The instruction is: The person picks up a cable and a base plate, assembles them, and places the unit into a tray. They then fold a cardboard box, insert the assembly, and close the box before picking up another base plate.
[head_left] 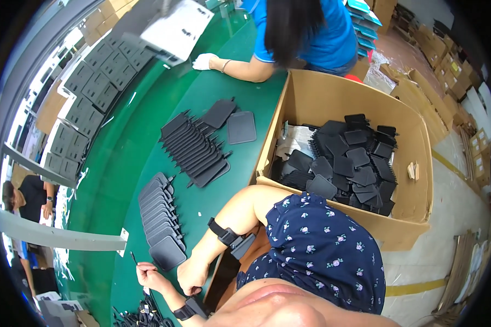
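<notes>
My left hand (153, 277) is closed, with a thin black stick-like piece (133, 258) poking out past its fingers. Beside it, my right hand (193, 274) is curled with the fingertips pointing down; whether anything is in them is hidden. Just beyond both hands lies an overlapping row of flat black square plates (168, 252) with short stubs at their edges. A second row of such plates (193, 150) sits farther along the green table (147, 158). Below my left hand is a bundle of black cables (145, 314).
At my right stands a large open carton (420, 163) full of loose black plates. A co-worker in blue (333, 38) rests a gloved hand (204, 61) on the table. Grey boxes (82, 76) line the left, and a metal bar (65, 233) crosses there.
</notes>
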`<action>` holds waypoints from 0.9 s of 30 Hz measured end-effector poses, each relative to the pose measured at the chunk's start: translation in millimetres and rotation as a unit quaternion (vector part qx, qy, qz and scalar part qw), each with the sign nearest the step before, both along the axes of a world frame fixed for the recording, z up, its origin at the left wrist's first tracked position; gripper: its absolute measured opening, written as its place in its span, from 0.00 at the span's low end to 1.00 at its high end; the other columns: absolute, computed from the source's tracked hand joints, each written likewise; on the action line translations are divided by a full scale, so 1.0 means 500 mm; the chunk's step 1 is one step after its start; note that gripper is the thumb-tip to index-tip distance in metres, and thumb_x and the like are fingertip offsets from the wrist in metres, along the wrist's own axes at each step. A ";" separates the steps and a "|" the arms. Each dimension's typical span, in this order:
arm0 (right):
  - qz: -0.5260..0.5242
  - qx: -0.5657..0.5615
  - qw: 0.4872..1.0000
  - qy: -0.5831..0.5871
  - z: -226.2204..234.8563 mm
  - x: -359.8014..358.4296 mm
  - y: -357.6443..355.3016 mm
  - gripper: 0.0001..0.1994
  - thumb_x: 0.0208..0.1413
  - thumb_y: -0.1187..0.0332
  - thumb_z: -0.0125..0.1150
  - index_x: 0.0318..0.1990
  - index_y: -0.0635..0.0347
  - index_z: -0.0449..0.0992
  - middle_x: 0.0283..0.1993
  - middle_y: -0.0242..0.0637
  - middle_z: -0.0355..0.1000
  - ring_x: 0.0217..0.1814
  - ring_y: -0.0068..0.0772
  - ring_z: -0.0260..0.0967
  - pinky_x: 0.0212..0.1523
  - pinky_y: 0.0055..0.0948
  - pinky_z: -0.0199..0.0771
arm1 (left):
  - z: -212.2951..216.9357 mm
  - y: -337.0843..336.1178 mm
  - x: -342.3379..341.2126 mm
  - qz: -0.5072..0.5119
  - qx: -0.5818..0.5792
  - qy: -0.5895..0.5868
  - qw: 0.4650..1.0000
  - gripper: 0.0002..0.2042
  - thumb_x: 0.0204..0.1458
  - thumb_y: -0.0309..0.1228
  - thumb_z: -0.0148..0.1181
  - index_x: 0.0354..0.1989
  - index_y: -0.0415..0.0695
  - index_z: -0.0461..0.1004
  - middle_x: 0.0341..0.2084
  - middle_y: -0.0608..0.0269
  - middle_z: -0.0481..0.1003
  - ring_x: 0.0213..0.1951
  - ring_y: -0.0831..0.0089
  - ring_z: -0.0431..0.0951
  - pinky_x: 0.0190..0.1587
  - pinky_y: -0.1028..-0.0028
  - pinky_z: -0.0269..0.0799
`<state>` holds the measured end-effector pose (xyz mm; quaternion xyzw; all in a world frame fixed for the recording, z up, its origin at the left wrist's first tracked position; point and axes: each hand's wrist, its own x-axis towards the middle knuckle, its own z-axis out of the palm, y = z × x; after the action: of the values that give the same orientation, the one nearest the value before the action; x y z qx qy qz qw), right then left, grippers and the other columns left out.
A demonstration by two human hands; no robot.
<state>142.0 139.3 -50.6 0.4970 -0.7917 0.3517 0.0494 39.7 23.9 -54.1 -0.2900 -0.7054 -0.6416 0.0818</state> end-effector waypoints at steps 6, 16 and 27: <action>-0.013 -0.033 0.999 -0.006 -0.012 -0.002 -0.002 0.02 0.37 0.70 0.53 0.20 0.54 0.71 0.20 0.32 0.70 0.25 0.36 0.68 0.24 0.36 0.62 | 0.008 0.013 0.008 -0.029 0.000 0.007 1.000 0.09 0.29 0.10 0.33 0.12 0.39 0.55 0.12 0.62 0.59 0.16 0.78 0.57 0.20 0.81 0.53; 0.009 -0.041 0.999 0.000 -0.021 -0.008 -0.013 0.02 0.38 0.69 0.53 0.19 0.53 0.70 0.20 0.31 0.68 0.26 0.36 0.66 0.24 0.35 0.62 | 0.003 -0.003 0.012 -0.064 -0.014 -0.011 0.998 0.09 0.29 0.10 0.34 0.12 0.39 0.57 0.13 0.62 0.61 0.17 0.77 0.58 0.21 0.81 0.54; 0.012 -0.083 0.996 0.005 -0.032 -0.009 -0.006 0.02 0.38 0.70 0.54 0.19 0.53 0.69 0.20 0.30 0.68 0.27 0.36 0.66 0.26 0.34 0.62 | 0.000 0.009 0.013 -0.094 -0.034 -0.022 0.995 0.09 0.28 0.10 0.35 0.12 0.38 0.59 0.12 0.62 0.62 0.17 0.77 0.59 0.20 0.81 0.55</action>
<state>137.7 136.2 -66.6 0.5021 -0.7536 0.4144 0.0909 46.1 28.2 -54.0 -0.3435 -0.6979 -0.6284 -0.0043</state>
